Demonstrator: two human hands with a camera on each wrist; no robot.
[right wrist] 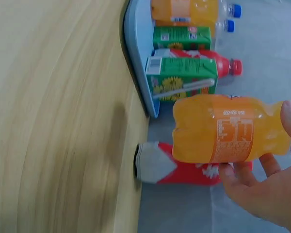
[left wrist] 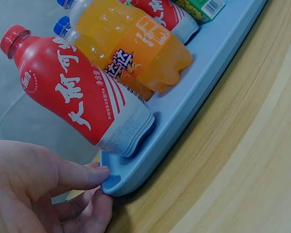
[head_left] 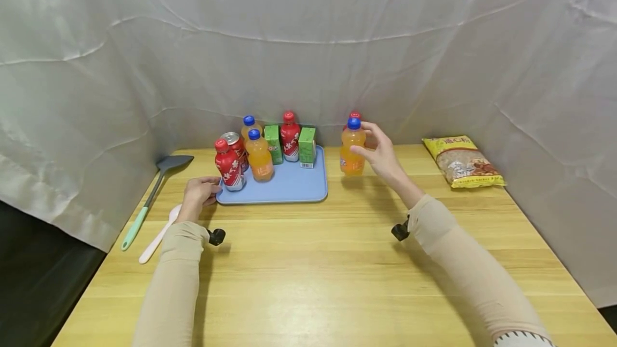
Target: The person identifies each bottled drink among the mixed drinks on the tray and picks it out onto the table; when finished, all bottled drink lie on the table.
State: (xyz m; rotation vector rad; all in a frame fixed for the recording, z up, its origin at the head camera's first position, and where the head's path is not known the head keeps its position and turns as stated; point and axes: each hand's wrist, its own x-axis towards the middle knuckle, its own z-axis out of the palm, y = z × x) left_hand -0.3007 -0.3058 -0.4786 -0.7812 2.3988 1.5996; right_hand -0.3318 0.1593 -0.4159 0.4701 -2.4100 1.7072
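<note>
At the near left corner of the blue tray (head_left: 299, 193), my left hand (head_left: 198, 196) pinches the rim between thumb and fingers. A red cola bottle (left wrist: 72, 92) stands just beside that corner. My right hand (head_left: 383, 157) grips an orange soda bottle (head_left: 353, 149) with a blue cap, holding it upright above the table, right of the tray. Behind it another red bottle (right wrist: 160, 162) stands on the table, partly hidden. On the tray are two orange soda bottles (head_left: 260, 159), a red can (head_left: 236, 146), green drink cartons (head_left: 307, 146) and a second red bottle (head_left: 290, 135).
Left of the tray lie a grey spatula (head_left: 153, 194) with a mint handle and a pale pink spoon (head_left: 156, 241). A yellow food packet (head_left: 463, 162) lies at the right rear of the wooden table (head_left: 308, 272). Grey cloth (head_left: 299, 68) hangs behind and along the sides.
</note>
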